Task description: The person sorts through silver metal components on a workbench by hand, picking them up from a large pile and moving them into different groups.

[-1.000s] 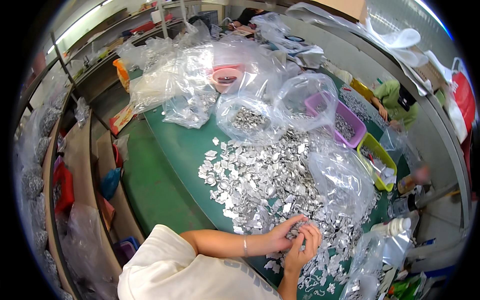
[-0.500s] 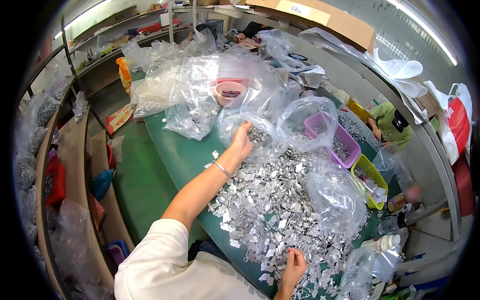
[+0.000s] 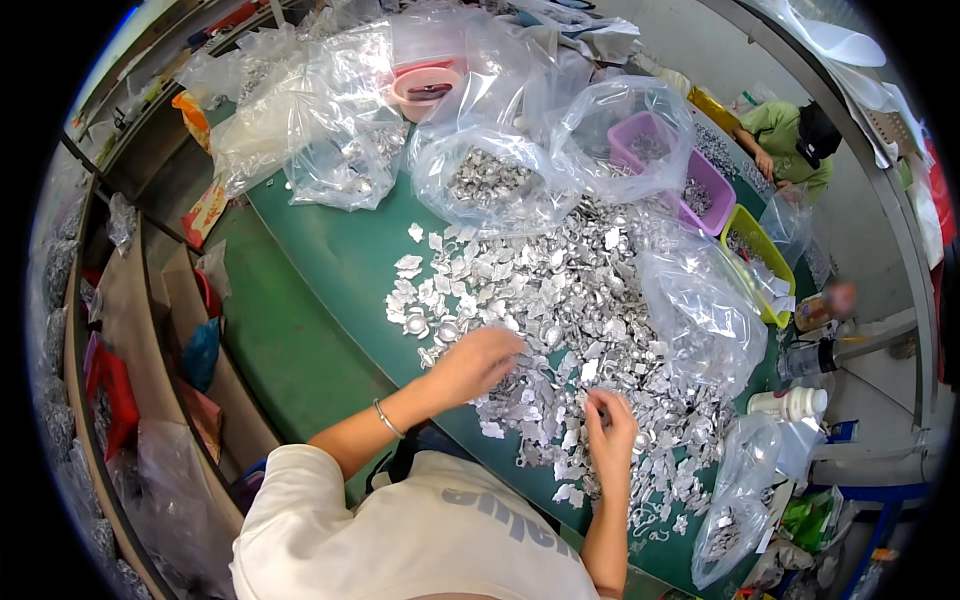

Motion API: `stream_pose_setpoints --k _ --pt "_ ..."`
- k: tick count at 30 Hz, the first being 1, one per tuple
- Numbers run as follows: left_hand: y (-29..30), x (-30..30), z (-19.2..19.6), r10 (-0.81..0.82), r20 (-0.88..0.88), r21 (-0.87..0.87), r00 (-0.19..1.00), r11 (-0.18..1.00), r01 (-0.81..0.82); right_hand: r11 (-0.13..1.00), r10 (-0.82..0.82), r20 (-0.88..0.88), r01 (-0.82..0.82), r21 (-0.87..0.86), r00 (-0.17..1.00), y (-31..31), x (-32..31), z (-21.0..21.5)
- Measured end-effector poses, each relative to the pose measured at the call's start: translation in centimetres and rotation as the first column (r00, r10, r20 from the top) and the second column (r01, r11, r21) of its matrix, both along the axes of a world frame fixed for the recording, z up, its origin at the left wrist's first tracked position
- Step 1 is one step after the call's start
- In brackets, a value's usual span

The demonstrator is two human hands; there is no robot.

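A broad pile of small silvery metal pieces [image 3: 560, 310] covers the middle of the green table [image 3: 330, 270]. Over the pile's near left part is my left hand [image 3: 480, 362], a bracelet on its wrist; motion blurs its fingers, and whether they hold anything is unclear. To its right, my right hand [image 3: 612, 425] is just above the pieces, thumb and fingers pinched together at the tips. What sits in that pinch is too small to make out. Beyond the pile, an open clear plastic bag [image 3: 480, 200] contains more metal pieces.
Another open clear bag [image 3: 625, 110] stands beside a purple basket [image 3: 708, 185] and a lime-green basket [image 3: 752, 250] at the right. A pink bowl [image 3: 425, 92] is at the back. A white bottle [image 3: 790, 403] lies near right. Across the table sits a person in green [image 3: 785, 140].
My left hand has come back from the clear bag to the pile's near side. My right hand stays low over the pieces, fingers still pinched. The view has tipped downward.
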State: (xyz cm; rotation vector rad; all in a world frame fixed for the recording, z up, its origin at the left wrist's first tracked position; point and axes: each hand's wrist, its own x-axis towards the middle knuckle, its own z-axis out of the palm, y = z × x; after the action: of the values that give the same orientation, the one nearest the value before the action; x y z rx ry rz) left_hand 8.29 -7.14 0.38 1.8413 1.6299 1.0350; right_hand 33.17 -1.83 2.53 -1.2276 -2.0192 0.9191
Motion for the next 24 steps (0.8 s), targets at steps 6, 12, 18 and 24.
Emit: stream_pose_setpoints --k 6,12,18,24 --pt "-2.1 2.2 -0.9 -0.159 -0.251 0.031 0.955 0.985 0.172 0.849 -0.027 0.274 -0.123 0.513 0.961 7.0 -7.8 -1.0" --pt "-0.3 0.6 -1.5 -0.003 -0.066 0.046 0.998 0.999 0.006 0.733 -0.141 0.514 -0.26 0.629 0.846 9.1 -9.8 -2.0" --pt "5.1 -0.9 -0.5 0.087 -0.227 0.144 0.97 0.988 -0.055 0.838 -0.071 0.05 0.033 0.544 0.996 8.0 -7.9 -1.0" --pt "7.8 -0.1 -0.5 -0.03 -0.591 0.091 0.806 0.99 0.104 0.594 -0.448 -0.71 -0.412 -0.691 0.543 7.5 -3.5 -0.8"
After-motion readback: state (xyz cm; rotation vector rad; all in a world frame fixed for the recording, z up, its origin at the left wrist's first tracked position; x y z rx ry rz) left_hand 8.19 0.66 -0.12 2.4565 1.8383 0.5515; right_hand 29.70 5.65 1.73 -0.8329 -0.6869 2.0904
